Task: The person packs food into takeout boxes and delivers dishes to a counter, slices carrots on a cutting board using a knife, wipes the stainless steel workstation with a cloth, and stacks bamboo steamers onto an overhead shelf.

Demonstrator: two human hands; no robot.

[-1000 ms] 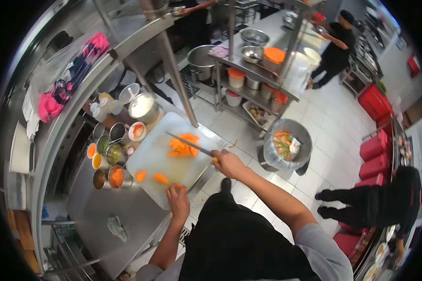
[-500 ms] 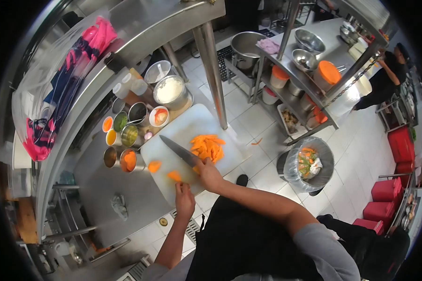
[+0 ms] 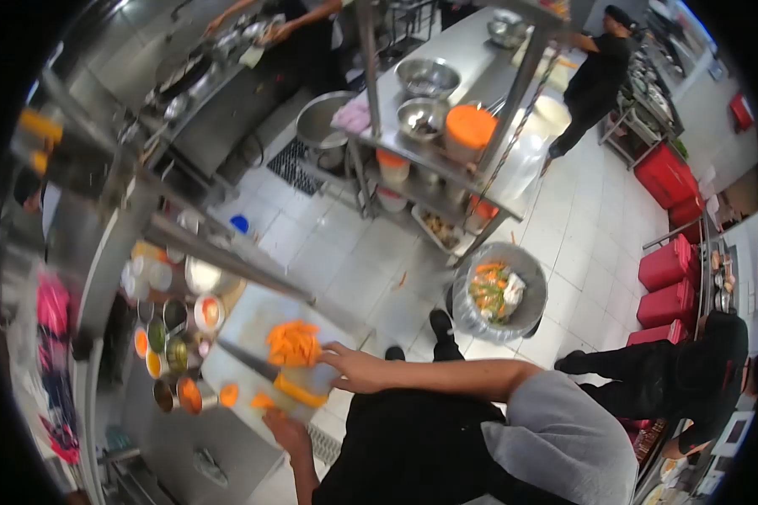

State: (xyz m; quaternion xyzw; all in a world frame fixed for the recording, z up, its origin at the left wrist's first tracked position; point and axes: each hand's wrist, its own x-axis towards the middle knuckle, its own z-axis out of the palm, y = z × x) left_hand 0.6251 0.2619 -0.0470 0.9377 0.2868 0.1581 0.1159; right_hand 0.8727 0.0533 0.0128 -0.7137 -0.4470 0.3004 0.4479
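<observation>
A white cutting board (image 3: 265, 307) lies below me with a pile of cut orange carrot pieces (image 3: 293, 343) on it. A knife (image 3: 251, 362) rests across the board, its dark blade pointing left and a thick yellow handle (image 3: 301, 390) nearest me. My right hand (image 3: 354, 369) is off the handle, fingers stretched toward the pile's right side. My left hand (image 3: 288, 431) is at the board's near edge, fingers curled together beside a small carrot piece (image 3: 262, 401); blur hides what they pinch. Another carrot piece (image 3: 229, 394) lies further left.
Several metal and white containers (image 3: 177, 353) of ingredients stand left of the board. A lined waste bin (image 3: 535, 295) with scraps stands on the floor to the right. A steel shelf unit (image 3: 421, 160) holds bowls and orange-lidded tubs. Other people work at the back and right.
The view has swung right, so the board sits further left and lower. My right hand has let go of the knife, whose yellow handle now shows on the board.
</observation>
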